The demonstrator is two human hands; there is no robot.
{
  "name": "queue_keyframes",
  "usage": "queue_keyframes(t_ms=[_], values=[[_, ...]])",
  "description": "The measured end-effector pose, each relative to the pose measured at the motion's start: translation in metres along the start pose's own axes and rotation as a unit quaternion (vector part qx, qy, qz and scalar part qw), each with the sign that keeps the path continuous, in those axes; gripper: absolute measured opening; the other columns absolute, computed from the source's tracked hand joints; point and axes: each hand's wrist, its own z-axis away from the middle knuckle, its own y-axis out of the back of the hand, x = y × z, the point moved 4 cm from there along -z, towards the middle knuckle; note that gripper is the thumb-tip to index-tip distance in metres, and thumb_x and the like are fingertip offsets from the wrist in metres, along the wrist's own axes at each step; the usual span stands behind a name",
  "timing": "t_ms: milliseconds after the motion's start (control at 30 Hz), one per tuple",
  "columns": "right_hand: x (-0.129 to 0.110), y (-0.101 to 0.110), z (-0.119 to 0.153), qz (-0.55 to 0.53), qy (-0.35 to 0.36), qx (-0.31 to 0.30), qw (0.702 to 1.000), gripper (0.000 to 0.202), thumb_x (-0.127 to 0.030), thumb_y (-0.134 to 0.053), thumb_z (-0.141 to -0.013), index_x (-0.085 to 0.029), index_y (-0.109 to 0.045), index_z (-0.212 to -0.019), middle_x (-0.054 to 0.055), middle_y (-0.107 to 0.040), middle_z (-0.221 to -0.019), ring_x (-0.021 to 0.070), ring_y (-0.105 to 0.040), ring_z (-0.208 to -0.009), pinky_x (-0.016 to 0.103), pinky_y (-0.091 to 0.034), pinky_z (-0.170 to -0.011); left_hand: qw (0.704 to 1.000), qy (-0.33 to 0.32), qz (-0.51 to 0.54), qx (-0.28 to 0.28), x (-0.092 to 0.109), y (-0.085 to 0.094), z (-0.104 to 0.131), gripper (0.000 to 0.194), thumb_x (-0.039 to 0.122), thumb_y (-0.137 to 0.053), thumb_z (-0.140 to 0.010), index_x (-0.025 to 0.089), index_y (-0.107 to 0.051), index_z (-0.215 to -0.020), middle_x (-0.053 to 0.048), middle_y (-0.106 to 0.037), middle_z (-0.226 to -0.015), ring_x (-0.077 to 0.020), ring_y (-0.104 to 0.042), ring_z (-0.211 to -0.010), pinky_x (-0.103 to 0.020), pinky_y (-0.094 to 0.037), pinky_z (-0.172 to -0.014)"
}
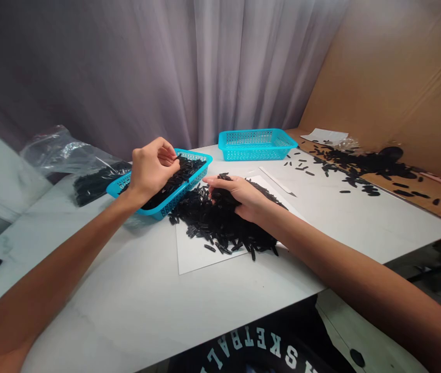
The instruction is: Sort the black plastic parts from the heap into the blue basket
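Note:
My left hand [153, 166] is over a blue plastic basket [184, 192] filled with small black oblong pieces [189, 168]. Its thumb and fingertips are pinched together at the pieces; whatever is between them is too small to make out. On a white sheet [189, 261] lies a heap of the same black pieces [212, 223]. My right hand [244, 194] rests in this heap, its fingers curled round a handful of black pieces [224, 197]. Part of its fingers is hidden by the pieces.
Another blue basket [257, 154] stands at the back. A white cutter-like tool [277, 181] lies behind the heap. A clear plastic bag [73, 155] with black contents sits on the left. More black pieces [360, 160] are scattered by the cardboard [395, 93] on the right.

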Motion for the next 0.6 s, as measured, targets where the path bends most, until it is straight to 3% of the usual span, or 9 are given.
queue_keyframes(t_ms=[67,167,233,433,500,600], values=[[0.0,0.0,0.0,0.003,0.001,0.003,1.0,0.02,-0.029,-0.082,-0.07,-0.017,-0.068,-0.065,0.0,-0.065,-0.066,0.0129,-0.057,-0.061,0.029,-0.045,-0.066,0.999,0.008,-0.032,-0.021,-0.013,0.005,-0.006,0.014,0.025,-0.074,-0.068,0.021,-0.065,-0.078,-0.001,-0.073,-0.079,-0.0171,-0.068,-0.07,-0.031,-0.058,-0.073],[0.001,0.0,-0.001,-0.002,0.005,0.004,1.0,0.017,-0.028,-0.083,-0.07,-0.016,-0.07,-0.069,0.0,-0.065,-0.067,0.0131,-0.058,-0.062,0.029,-0.045,-0.067,0.99,0.018,-0.084,-0.113,-0.03,0.002,-0.008,0.011,0.027,-0.072,-0.068,0.023,-0.069,-0.078,-0.002,-0.074,-0.076,-0.0202,-0.07,-0.069,-0.032,-0.057,-0.071],[0.002,0.0,-0.001,-0.009,0.008,0.003,1.0,0.016,-0.027,-0.083,-0.069,-0.016,-0.071,-0.072,0.0,-0.065,-0.068,0.0131,-0.058,-0.063,0.029,-0.045,-0.067,0.979,-0.009,-0.122,-0.161,-0.033,-0.003,-0.006,0.009,0.028,-0.069,-0.072,0.024,-0.072,-0.08,-0.002,-0.075,-0.075,-0.0218,-0.07,-0.07,-0.032,-0.054,-0.07],[0.001,0.0,-0.001,-0.007,0.002,0.011,1.0,0.017,-0.027,-0.082,-0.069,-0.016,-0.071,-0.072,-0.001,-0.065,-0.066,0.0127,-0.057,-0.062,0.029,-0.045,-0.067,0.971,-0.093,-0.16,-0.152,-0.01,-0.011,0.001,0.02,0.028,-0.057,-0.085,0.023,-0.075,-0.093,-0.003,-0.076,-0.088,-0.0215,-0.068,-0.077,-0.031,-0.049,-0.072],[0.0,0.0,0.0,-0.008,0.004,0.01,1.0,0.016,-0.028,-0.082,-0.069,-0.017,-0.071,-0.071,-0.001,-0.065,-0.066,0.0127,-0.058,-0.062,0.029,-0.045,-0.067,0.961,-0.135,-0.152,-0.186,0.0,-0.017,0.006,0.02,0.029,-0.059,-0.086,0.022,-0.074,-0.096,-0.004,-0.074,-0.095,-0.023,-0.066,-0.087,-0.033,-0.05,-0.078],[-0.001,-0.001,0.001,-0.003,0.005,0.005,1.0,0.017,-0.029,-0.081,-0.069,-0.017,-0.069,-0.066,-0.001,-0.065,-0.065,0.0131,-0.058,-0.063,0.029,-0.044,-0.068,0.919,-0.218,-0.203,-0.257,0.007,-0.031,0.016,0.022,0.029,-0.059,-0.088,0.021,-0.075,-0.101,-0.008,-0.07,-0.106,-0.0277,-0.061,-0.104,-0.042,-0.048,-0.09]])
